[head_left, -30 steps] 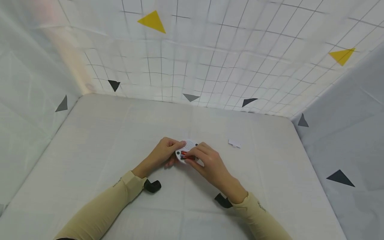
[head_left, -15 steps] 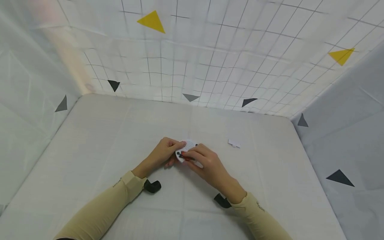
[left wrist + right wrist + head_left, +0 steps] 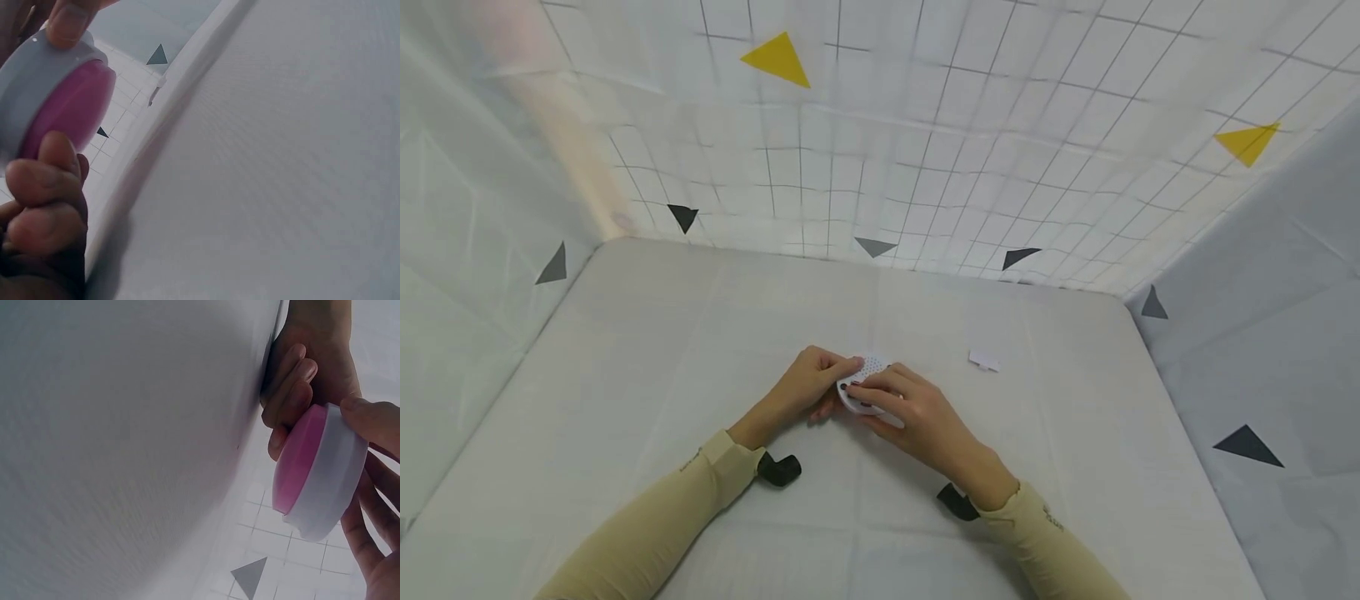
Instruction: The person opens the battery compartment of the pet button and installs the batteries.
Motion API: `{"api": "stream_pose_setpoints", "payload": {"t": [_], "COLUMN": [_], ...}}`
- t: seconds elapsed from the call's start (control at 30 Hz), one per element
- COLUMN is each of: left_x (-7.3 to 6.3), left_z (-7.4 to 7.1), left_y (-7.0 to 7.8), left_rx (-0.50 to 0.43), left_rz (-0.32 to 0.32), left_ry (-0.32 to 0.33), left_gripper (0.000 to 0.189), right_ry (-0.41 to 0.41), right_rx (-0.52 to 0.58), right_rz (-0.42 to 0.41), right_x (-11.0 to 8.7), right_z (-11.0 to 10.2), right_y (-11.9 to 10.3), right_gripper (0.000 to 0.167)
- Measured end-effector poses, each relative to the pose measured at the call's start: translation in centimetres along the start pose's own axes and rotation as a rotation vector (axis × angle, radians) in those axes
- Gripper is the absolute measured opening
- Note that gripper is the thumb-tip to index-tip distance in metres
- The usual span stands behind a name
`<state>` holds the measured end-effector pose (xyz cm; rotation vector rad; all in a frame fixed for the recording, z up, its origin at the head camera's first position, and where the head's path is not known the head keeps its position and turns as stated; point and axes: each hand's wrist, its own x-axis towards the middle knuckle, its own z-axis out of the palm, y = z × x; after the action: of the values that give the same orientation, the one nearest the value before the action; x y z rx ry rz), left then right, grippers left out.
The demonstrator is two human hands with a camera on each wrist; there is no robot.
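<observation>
A round white device (image 3: 872,364) with small holes in its back is held between both hands. Its other side is a pink dome (image 3: 75,103). My left hand (image 3: 811,379) grips it, thumb on the back and curled fingers (image 3: 47,231) against the pink side. My right hand (image 3: 917,412) holds the near right part, its thumb (image 3: 372,422) on the white rim. The right fingers lie across the battery compartment and largely hide it; only dark bits show, so the batteries cannot be made out. The device is tilted and off the table.
A small white battery cover (image 3: 983,361) with a tab lies on the white table (image 3: 737,300), right of the hands. White sheets with grid lines and triangle markers wall in the back and sides. Black curved pieces (image 3: 778,469) stick out by both wrists.
My right fingers have shifted from pinching at the red batteries to lying flatter over the compartment, and the red is now covered. The left hand keeps its hold. The view has tipped slightly.
</observation>
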<state>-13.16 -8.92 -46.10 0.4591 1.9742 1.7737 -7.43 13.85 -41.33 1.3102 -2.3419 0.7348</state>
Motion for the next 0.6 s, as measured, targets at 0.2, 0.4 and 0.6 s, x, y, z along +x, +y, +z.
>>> {"api": "stream_pose_setpoints", "payload": {"t": [0.2, 0.4, 0.6], "left_x": [-0.02, -0.06, -0.05], "left_z": [0.00, 0.01, 0.01], "left_y": [0.05, 0.03, -0.08], "left_rx": [-0.004, -0.002, 0.009], "left_rz": [0.004, 0.022, 0.024], "left_ry": [-0.009, -0.024, -0.026], "left_gripper": [0.047, 0.047, 0.048], "right_ry": [0.023, 0.028, 0.023], "right_rx": [-0.046, -0.057, -0.067], "right_rz": [-0.043, -0.048, -0.052], "right_x": [0.09, 0.10, 0.10], "right_z": [0.07, 0.11, 0.15], "right_y": [0.02, 0.07, 0.00], "right_gripper": [0.045, 0.043, 0.041]}}
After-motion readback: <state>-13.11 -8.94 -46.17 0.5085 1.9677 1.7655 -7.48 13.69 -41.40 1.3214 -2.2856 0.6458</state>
